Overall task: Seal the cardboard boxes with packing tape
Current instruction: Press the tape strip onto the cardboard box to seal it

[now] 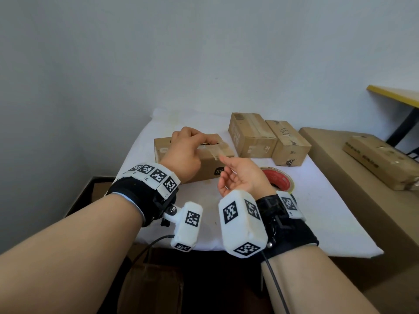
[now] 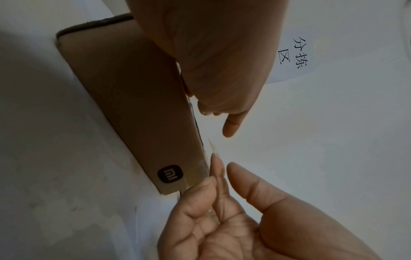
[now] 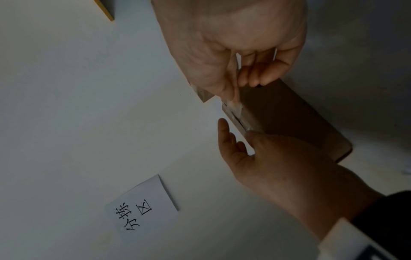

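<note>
From the head view I see my left hand [image 1: 184, 152] pressing a clear tape strip [image 1: 212, 150] onto the brown cardboard box [image 1: 204, 168] on the white surface [image 1: 317, 211]; my right hand [image 1: 240, 177], fingers relaxed, pinches its free end. Left wrist view: box [image 2: 138, 109] below. Right wrist view: strip [image 3: 233, 105] crosses the seam.

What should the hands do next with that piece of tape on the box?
Probably press the strip of tape down along the box seam. The left hand pins one end on top, the right hand holds the other end lifted, and the dark slit shows uncovered.
</note>
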Motion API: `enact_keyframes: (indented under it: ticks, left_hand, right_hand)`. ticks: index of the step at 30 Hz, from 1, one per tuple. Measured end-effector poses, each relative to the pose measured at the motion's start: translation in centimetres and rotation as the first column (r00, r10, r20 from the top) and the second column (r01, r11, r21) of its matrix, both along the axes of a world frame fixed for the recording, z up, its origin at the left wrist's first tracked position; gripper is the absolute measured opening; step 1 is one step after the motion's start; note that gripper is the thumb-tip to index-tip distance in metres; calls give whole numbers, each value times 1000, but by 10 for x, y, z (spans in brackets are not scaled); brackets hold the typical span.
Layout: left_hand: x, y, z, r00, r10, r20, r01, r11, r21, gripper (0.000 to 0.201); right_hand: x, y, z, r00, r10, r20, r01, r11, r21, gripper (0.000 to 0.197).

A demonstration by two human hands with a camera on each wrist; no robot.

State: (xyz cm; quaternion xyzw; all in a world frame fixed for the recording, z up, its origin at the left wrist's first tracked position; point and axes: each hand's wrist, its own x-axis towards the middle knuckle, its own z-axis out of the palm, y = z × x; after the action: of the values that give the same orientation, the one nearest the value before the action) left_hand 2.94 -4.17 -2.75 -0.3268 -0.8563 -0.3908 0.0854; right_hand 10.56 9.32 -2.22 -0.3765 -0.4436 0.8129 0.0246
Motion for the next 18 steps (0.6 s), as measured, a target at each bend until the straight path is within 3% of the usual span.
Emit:
enact_keyframes:
  ticks: [8,18]
  left_hand:
    - [-3,3,-4,1000,-1,-28,-1,996,-88,63]
    - [-8,5,-9,998,-9,-57,2,994,-112,43]
  right_hand:
    - [4,-5,-5,999,-39,-13,39,998,-39,19]
    - [4,-6,-8,999,-49,3,49,997,-53,19]
